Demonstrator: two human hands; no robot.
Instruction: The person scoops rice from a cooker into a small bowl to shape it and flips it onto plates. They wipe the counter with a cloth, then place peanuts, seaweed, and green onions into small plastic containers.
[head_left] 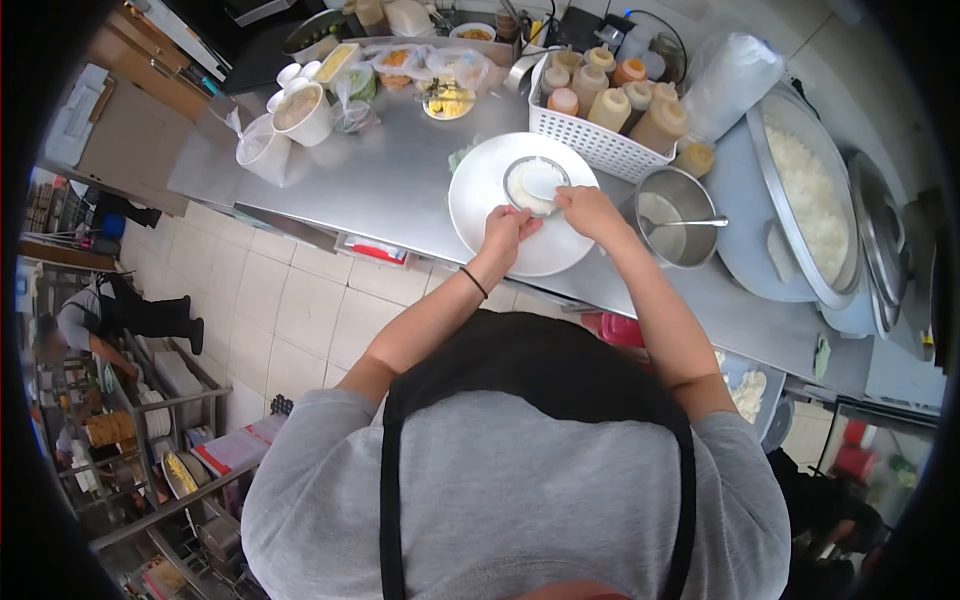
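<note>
A large white plate (478, 190) lies near the counter's front edge. On it sits a small round mould (511, 171) with a dark rim, filled with white rice (524, 190). My left hand (508, 234) pinches the mould's near rim, fingers closed. My right hand (588, 213) grips a white rice paddle (543, 179), its flat blade resting over the rice in the mould. Just right of the plate stands a metal pot (668, 190) with a spoon (690, 221) leaning inside.
A white basket of squeeze bottles (600, 147) stands behind the plate. To the right, a big tilted tub (770, 250) holds cooked rice. White containers (302, 113) and bagged ingredients (400, 62) line the left back. Another person (100, 315) works at shelves far left.
</note>
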